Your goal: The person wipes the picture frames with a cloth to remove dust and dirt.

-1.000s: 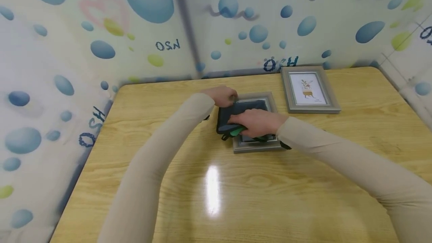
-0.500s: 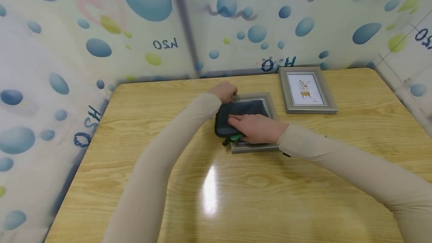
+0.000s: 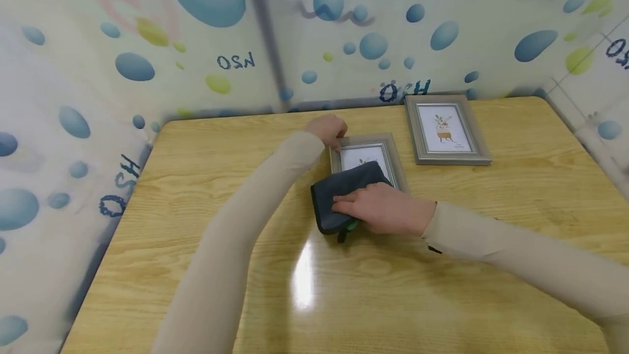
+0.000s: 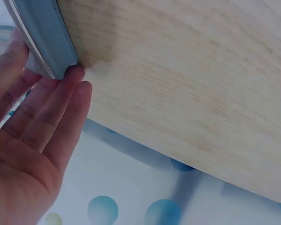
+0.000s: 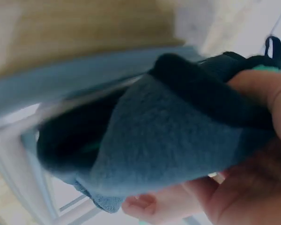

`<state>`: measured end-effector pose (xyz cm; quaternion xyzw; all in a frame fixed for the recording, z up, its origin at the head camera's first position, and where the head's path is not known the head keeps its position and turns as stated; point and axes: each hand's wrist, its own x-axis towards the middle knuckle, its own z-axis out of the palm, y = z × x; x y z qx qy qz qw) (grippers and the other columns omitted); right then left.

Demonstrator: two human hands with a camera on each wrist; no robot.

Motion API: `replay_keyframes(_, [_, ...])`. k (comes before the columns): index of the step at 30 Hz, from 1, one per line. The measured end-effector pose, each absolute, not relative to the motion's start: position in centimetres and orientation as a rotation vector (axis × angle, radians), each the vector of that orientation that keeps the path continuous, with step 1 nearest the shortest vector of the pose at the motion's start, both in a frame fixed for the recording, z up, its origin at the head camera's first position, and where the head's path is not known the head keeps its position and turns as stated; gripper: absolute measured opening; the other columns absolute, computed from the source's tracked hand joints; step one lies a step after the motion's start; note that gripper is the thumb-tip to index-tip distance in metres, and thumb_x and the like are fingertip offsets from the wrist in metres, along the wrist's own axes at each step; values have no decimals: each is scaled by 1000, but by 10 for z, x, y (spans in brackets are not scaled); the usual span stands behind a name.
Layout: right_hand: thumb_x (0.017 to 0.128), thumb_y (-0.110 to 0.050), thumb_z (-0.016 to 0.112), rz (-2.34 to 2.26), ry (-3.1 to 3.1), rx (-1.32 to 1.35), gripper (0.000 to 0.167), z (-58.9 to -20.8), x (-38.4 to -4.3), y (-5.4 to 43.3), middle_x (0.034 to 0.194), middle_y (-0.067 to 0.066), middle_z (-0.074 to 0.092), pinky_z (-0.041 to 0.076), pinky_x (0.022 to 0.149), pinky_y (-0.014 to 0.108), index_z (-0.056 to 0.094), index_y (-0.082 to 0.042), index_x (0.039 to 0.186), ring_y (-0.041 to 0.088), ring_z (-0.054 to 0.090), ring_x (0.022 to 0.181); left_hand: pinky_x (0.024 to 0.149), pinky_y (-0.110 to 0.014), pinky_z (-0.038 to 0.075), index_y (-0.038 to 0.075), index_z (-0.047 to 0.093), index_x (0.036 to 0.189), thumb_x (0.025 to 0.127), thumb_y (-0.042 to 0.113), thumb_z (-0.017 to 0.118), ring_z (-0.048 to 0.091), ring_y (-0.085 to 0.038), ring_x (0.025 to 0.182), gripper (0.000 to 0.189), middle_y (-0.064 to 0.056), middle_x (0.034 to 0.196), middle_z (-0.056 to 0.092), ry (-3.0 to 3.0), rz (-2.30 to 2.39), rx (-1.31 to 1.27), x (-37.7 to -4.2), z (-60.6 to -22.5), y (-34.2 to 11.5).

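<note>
A grey picture frame (image 3: pixel 392 153) with a plant print lies face up near the middle of the table. My left hand (image 3: pixel 327 127) grips its far left corner; in the left wrist view, thumb and fingertips sit on either side of the frame (image 4: pixel 50 40). With my right hand (image 3: pixel 390 209) I hold a folded dark grey cleaning cloth (image 3: pixel 339 190), which has a black edge, a loop and a bit of green. The cloth covers the frame's near part and overhangs its left side. Close up, the fuzzy cloth (image 5: pixel 164 136) is pinched between right thumb and fingers.
A second grey picture frame (image 3: pixel 420 141) with a plant print lies to the far right, near the wall. The wooden table (image 3: pixel 236 299) meets a wall (image 3: pixel 275 26) patterned with blue drops at its far edge.
My right hand has drawn the cloth toward me and to the near side, uncovering the upper part of the print. The left hand stays at the frame's far left corner, with a slight shift.
</note>
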<state>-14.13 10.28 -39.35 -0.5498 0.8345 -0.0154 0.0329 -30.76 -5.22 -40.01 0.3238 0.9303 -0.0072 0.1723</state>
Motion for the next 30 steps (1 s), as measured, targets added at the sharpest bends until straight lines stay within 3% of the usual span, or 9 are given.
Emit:
replay_keyframes(3, [90, -9, 67, -4, 2642, -1637, 42, -396, -154, 101, 134, 13, 55, 53, 60, 35, 57, -5, 132, 27, 65, 99, 75, -32, 43, 4, 62, 97, 86, 20, 75, 49, -18, 80, 23, -7, 93, 60, 2605, -1, 910, -309, -395, -53])
replay_keyframes(9, [90, -2, 65, -31, 2641, -1577, 46, -397, -165, 99, 139, 19, 50, 54, 72, 39, 53, -2, 135, 31, 56, 116, 78, -33, 44, 4, 62, 103, 88, 17, 73, 51, -20, 85, 23, -9, 102, 61, 2556, 39, 891, -310, -390, -51])
replay_keyframes(19, [83, 1, 70, 6, 2434, -1778, 42, -388, -126, 102, 130, 10, 60, 52, 76, 36, 64, -10, 123, 23, 61, 111, 79, -31, 42, 5, 61, 98, 83, 21, 78, 47, -19, 83, 28, -9, 100, 61, 2572, 65, 926, -318, -402, -58])
replay_keyframes(26, [85, 10, 63, -348, 2518, -1563, 47, -398, -154, 108, 137, 14, 53, 53, 78, 37, 56, -2, 130, 26, 64, 98, 77, -31, 44, 7, 61, 99, 85, 22, 77, 50, -19, 82, 26, -8, 98, 61, 2550, 61, 913, -319, -402, -57])
replay_keyframes(30, [86, 14, 56, -468, 2533, -1454, 49, -405, -167, 106, 141, 20, 47, 52, 82, 40, 52, 0, 133, 30, 62, 104, 74, -30, 44, 8, 61, 98, 85, 24, 76, 52, -19, 80, 26, -7, 96, 61, 2549, 78, 911, -321, -403, -57])
